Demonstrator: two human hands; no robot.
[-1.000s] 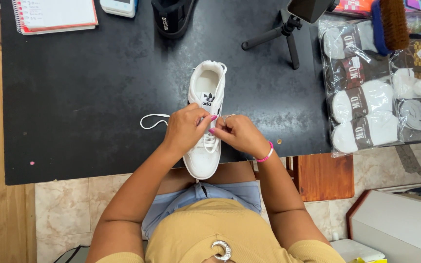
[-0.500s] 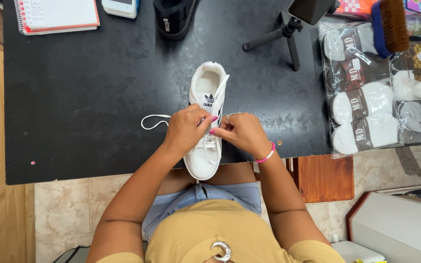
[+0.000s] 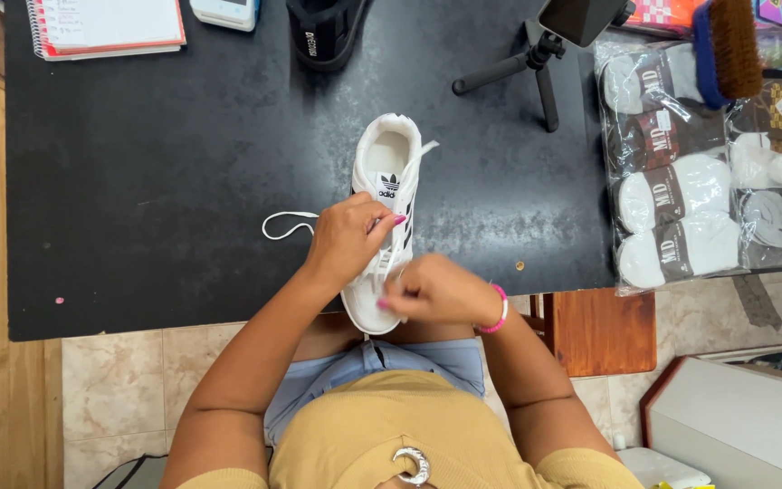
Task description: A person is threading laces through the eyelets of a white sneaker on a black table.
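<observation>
Sneaker (image 3: 382, 235) is lying toe-toward-me at the black surface's (image 3: 183, 181) near edge, my left hand (image 3: 348, 243) pressing it steady while my right hand's (image 3: 432, 290) closed grip is pinching the white lace (image 3: 287, 222).

white sneaker (image 3: 384, 195) upright on black table, lace (image 3: 284, 224) trailing left

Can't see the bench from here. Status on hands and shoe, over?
Left hand on the white sneaker, pinching at the laces. Right hand closed at the toe end. White lace loops left across the black table. Nothing blocking.
</observation>
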